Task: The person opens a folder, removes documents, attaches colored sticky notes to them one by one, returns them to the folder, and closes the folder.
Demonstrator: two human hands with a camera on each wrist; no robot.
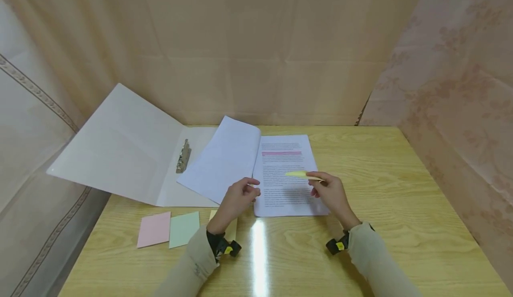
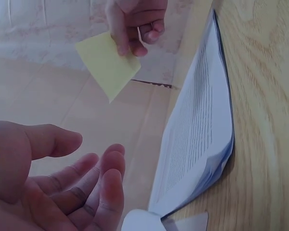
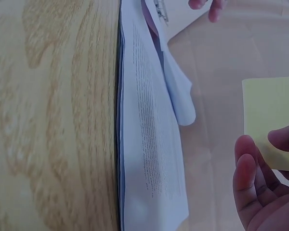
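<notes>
Pinching hand: my right hand grasps a yellow sticky note between thumb and fingers;
Yellow sticky note: raised above the printed page, clear of the paper; it looks narrow and slanted in the head view, while both wrist views show more of its flat face;
Free hand: my left hand is released, its thumb and fingers apart and loosely bent; it hovers near the printed page's left edge;
Printed page: top of a stack lying on the wooden table; pink lines mark the text near its head;
Turned sheet: a white sheet folds over to the left, overlapping the binder;
Binder: the white ring binder lies open on my left, its cover tilted up, its metal clip showing;
Sticky pads: pink and green side by side below the binder; a yellow one sits partly hidden behind my left wrist;
Backdrop: a beige curtain hangs behind the table.
</notes>
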